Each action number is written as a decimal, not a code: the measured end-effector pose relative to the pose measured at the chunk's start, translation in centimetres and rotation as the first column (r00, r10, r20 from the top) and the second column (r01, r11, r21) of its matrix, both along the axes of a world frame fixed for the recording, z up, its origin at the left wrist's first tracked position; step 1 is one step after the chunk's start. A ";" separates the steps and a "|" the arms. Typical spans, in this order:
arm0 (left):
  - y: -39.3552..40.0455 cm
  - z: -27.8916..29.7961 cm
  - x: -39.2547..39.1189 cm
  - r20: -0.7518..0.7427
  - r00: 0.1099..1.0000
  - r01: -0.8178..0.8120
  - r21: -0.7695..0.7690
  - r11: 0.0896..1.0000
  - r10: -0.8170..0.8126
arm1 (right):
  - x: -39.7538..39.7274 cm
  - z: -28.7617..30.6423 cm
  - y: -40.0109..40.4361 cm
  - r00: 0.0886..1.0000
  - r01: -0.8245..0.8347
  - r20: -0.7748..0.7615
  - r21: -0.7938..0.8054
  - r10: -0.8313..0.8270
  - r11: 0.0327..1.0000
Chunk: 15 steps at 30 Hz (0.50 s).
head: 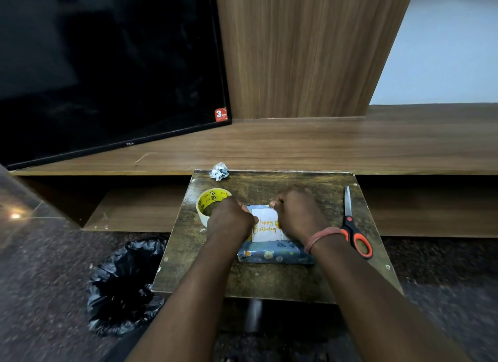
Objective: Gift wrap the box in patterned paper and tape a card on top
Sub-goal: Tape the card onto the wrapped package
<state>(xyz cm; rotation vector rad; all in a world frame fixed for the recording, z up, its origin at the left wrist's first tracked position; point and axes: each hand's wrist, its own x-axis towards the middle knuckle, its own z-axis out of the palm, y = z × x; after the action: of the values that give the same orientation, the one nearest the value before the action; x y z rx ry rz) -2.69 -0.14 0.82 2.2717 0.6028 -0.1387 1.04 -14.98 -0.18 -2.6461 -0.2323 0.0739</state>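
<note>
Box (275,253), already wrapped in blue patterned paper, lies mid-table (269,283) with a white birthday card (265,227) on top. It looks light, stiff and glossy-slick, best steadied by its edges. Left hand (231,218) and right hand (299,213) curl onto the card's sides, probably pressing tape; I cannot tell. Tape roll (208,204) and scissors (354,227) flank it.

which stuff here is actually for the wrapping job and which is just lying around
For the job: wrapped box, birthday card on top, tape roll, scissors, left hand, right hand.

Lying about: crumpled paper scrap, black bin bag, TV.
</note>
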 end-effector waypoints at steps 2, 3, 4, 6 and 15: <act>0.1 0.1 -0.1 -0.003 1.000 0.004 0.010 1.000 -0.004 | -0.1 0.2 0.0 0.999 -0.002 -0.051 -0.026 0.001 1.000; 0.1 0.2 -0.1 -0.008 1.000 0.008 0.016 1.000 -0.008 | -0.1 0.4 0.0 0.998 -0.007 -0.068 -0.048 0.003 0.999; 0.2 0.2 -0.1 -0.012 1.000 0.012 0.017 1.000 -0.012 | -0.2 0.5 0.0 0.997 -0.020 -0.072 -0.076 0.015 0.997; 0.5 0.3 0.0 -0.014 1.000 0.020 -0.014 1.000 -0.020 | -0.4 0.6 -0.1 0.998 -0.038 -0.056 -0.109 0.032 0.993; 2.5 0.3 -0.3 -0.015 0.999 0.048 -0.040 0.998 -0.049 | -2.4 2.5 -1.4 0.996 -0.082 0.054 0.205 0.073 0.975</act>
<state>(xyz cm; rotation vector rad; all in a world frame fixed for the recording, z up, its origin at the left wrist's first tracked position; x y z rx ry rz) -2.96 2.35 1.11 2.2496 0.5485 -0.1912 -1.41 -16.35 2.28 -2.4331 -0.3397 0.0136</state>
